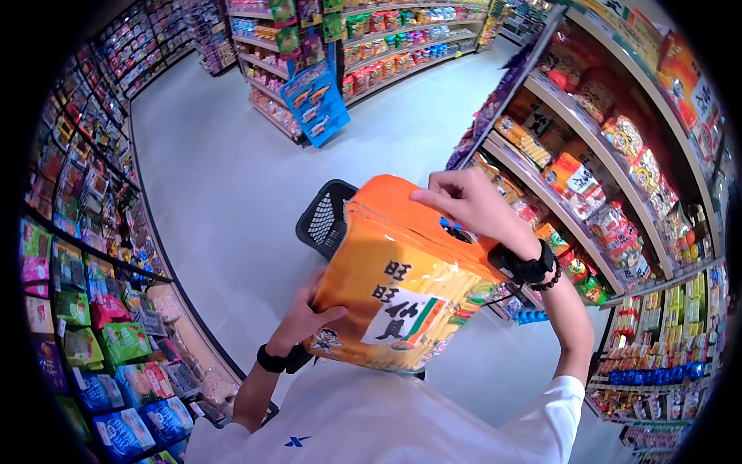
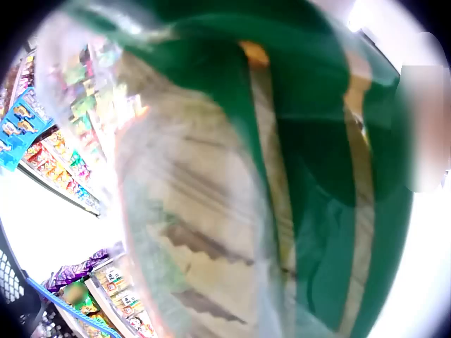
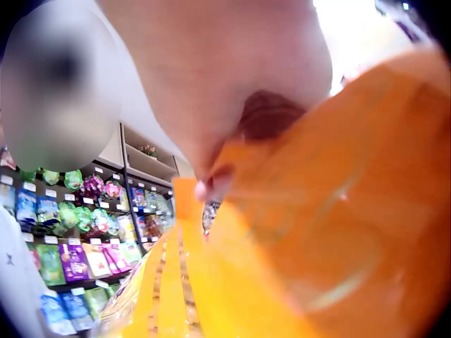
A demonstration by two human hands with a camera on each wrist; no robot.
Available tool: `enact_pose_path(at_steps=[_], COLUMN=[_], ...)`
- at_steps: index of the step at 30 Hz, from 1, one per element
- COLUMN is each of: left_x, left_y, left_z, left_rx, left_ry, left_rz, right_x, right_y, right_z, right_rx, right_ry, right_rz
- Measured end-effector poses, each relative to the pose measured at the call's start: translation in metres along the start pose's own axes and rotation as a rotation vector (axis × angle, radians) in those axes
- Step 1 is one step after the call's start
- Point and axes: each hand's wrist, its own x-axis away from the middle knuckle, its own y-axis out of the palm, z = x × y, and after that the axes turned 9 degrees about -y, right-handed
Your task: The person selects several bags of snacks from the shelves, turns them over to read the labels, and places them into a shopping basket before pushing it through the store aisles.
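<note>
Head view: bag [image 1: 355, 271] tilted at frame centre, top [image 1: 388, 197] towards upper right. Top pinched by right hand [image 1: 481, 207]; left edge gripped by left hand [image 1: 300, 320].

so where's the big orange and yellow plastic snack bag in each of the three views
Head view: the bag is at the centre.
Left wrist view: the green panel with a clear window, filling the middle, is probably its other side.
Right wrist view: across the right and lower middle.
Shared landmark: packet-filled shelves, both sides in head, left in both wrist views.
</note>
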Motion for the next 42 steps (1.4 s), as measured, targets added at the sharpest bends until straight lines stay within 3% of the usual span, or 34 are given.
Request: enact_pose_path(at_steps=[3,4,6,7,8,9,10,11,14,16,18,20,23,26,28,29,31,34,35,37,38,42], left_x=[-0.009,-0.013,-0.014,-0.014,-0.014,-0.013,-0.014,-0.017,-0.028,-0.056,-0.082,-0.132,-0.156,-0.149,-0.133,-0.126,-0.112,-0.098,-0.092,-0.087,-0.088,-0.110], left_y=[0.036,0.049,0.087,0.110,0.131,0.152,0.170,0.186,0.202,0.182,0.165,0.121,0.094,0.088,0.090,0.093,0.100,0.096,0.088,0.071,0.059,0.009], left_z=[0.026,0.041,0.051,0.053,0.055,0.057,0.061,0.067,0.072,0.066,0.064,0.007,-0.037,-0.065,-0.067,-0.064,-0.048,-0.041,-0.046,-0.054,-0.048,-0.033], left_rx=[0.078,0.105,-0.237,-0.407,-0.658,-0.916,-1.179,-1.173,-1.027,-1.009,-1.066,-0.299,-0.022,0.027,-0.021,-0.044,-0.140,-0.209,-0.100,0.118,0.152,0.134], left_ry=[-0.055,-0.055,0.267,0.424,0.509,0.583,0.649,0.592,0.379,0.541,0.500,0.202,-0.297,-0.412,-0.365,-0.335,-0.255,-0.250,-0.290,-0.348,-0.247,-0.066], left_rz=[0.163,0.236,0.399,0.488,0.432,0.365,0.282,0.177,-0.222,-0.022,0.382,0.097,-0.383,-0.229,-0.130,-0.082,-0.093,-0.144,-0.124,-0.087,-0.142,-0.007], right_x=[0.044,0.061,0.101,0.118,0.135,0.151,0.164,0.176,0.216,0.242,0.265,0.285,0.294,0.265,0.234,0.225,0.222,0.213,0.204,0.191,0.183,0.144], right_y=[-0.029,-0.032,-0.012,0.014,0.040,0.065,0.087,0.102,0.132,0.140,0.151,0.166,0.169,0.104,0.039,0.015,0.004,0.010,0.016,0.025,0.032,0.067], right_z=[0.023,0.021,0.018,0.031,0.044,0.057,0.072,0.092,0.152,0.178,0.198,0.209,0.214,0.198,0.175,0.156,0.163,0.157,0.151,0.143,0.137,0.105], right_rx=[0.129,0.190,-0.008,-0.493,-1.154,-1.604,-1.776,-1.804,-1.736,-1.678,-1.635,-1.610,-1.598,-1.778,-1.975,-1.995,-1.870,-1.304,-1.220,-1.221,-1.216,-1.097], right_ry=[-0.118,-0.069,0.010,-0.030,-0.002,0.123,0.189,0.221,0.277,0.291,0.316,0.337,0.297,0.262,0.220,0.134,0.142,0.248,0.321,0.457,0.449,0.428], right_rz=[0.239,0.341,0.471,0.376,0.320,0.273,0.330,0.438,0.675,0.701,0.697,0.691,0.715,0.771,0.755,0.630,0.668,0.566,0.583,0.657,0.659,0.662])
